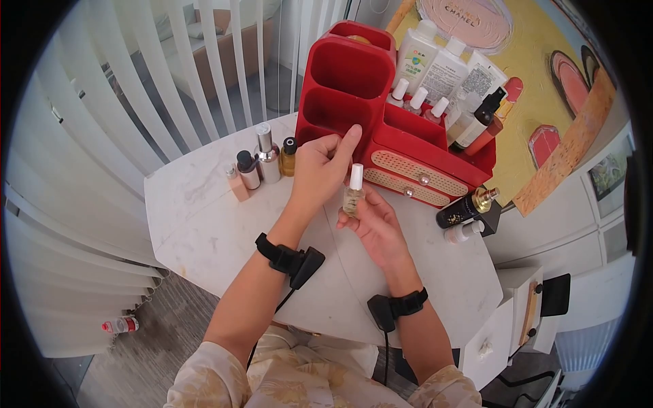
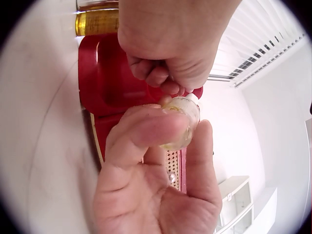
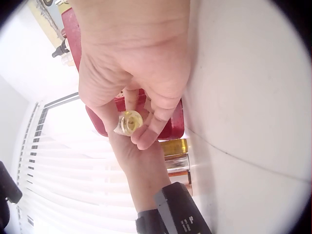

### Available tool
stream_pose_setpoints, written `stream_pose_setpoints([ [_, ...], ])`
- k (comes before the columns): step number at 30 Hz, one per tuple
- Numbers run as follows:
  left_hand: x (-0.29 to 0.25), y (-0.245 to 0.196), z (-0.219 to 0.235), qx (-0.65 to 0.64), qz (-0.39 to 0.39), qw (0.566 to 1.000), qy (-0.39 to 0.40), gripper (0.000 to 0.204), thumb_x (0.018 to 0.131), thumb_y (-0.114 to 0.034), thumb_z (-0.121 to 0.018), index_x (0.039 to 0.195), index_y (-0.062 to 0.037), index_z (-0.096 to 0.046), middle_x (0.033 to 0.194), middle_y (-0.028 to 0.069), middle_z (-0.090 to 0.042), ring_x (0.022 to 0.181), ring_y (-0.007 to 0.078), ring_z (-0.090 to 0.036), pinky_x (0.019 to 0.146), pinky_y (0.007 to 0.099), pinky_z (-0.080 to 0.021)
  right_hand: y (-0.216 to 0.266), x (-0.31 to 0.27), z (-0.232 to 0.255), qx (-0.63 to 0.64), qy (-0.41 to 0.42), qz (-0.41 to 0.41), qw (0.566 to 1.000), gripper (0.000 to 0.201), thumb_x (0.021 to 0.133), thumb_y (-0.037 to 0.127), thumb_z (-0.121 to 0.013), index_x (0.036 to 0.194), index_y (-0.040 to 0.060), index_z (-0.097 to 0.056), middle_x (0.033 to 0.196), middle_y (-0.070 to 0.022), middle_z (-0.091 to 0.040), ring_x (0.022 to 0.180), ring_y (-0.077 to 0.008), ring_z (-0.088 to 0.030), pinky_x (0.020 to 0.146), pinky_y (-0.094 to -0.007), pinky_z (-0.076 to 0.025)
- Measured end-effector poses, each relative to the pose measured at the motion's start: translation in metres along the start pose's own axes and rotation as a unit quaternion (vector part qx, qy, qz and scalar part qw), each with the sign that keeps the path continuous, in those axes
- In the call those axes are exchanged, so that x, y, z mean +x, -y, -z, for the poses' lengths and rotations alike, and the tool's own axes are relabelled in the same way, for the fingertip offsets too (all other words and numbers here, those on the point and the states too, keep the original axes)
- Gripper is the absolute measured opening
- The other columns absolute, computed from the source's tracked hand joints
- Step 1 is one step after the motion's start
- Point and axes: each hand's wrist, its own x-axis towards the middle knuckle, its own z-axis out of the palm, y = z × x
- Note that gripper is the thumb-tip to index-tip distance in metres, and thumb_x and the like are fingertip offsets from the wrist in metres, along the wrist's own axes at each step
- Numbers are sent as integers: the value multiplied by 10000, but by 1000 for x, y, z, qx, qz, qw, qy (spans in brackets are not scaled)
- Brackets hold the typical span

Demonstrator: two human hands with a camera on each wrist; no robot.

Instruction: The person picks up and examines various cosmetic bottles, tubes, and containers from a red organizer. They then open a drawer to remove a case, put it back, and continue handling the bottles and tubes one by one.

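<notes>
A small clear bottle (image 1: 352,196) of yellowish liquid with a white cap stands upright in my right hand (image 1: 373,223), pinched between thumb and fingers. The left wrist view shows that thumb across the bottle (image 2: 184,123). In the right wrist view my right hand (image 3: 134,63) grips it from the side, and the bottle's round base (image 3: 129,122) faces the camera. My left hand (image 1: 318,168) hovers beside the cap, fingers curled, thumb pointing up. Its curled fingers (image 2: 163,78) sit right at the bottle's top and hold nothing that I can see.
A red organizer (image 1: 347,75) stands behind the hands on the white table (image 1: 204,217), with lotion bottles (image 1: 435,68) in its right part. Several small bottles (image 1: 266,156) stand to its left. A black bottle (image 1: 468,207) lies to the right. Blinds hang on the left.
</notes>
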Motion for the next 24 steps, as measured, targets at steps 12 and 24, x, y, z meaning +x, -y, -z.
stream_pose_setpoints([
  [12, -1, 0, -1, 13, -15, 1000, -1, 587, 981, -435, -689, 591, -6, -596, 512, 1, -496, 519, 61, -414, 475, 284, -356, 0, 2, 3, 2, 2, -13, 1000, 412, 1098, 298, -463, 1407, 26, -485, 1219, -163, -673, 916, -182, -675, 844, -360, -567],
  [24, -1, 0, -1, 5, -4, 1000, 9, 577, 983, -415, -690, 589, -4, -592, 512, -6, -476, 512, 62, -403, 476, 280, -346, -4, 3, 11, 38, 6, -11, 999, 411, 1109, 280, -427, 1397, 3, -521, 1202, -138, -669, 870, -182, -659, 785, -355, -546],
])
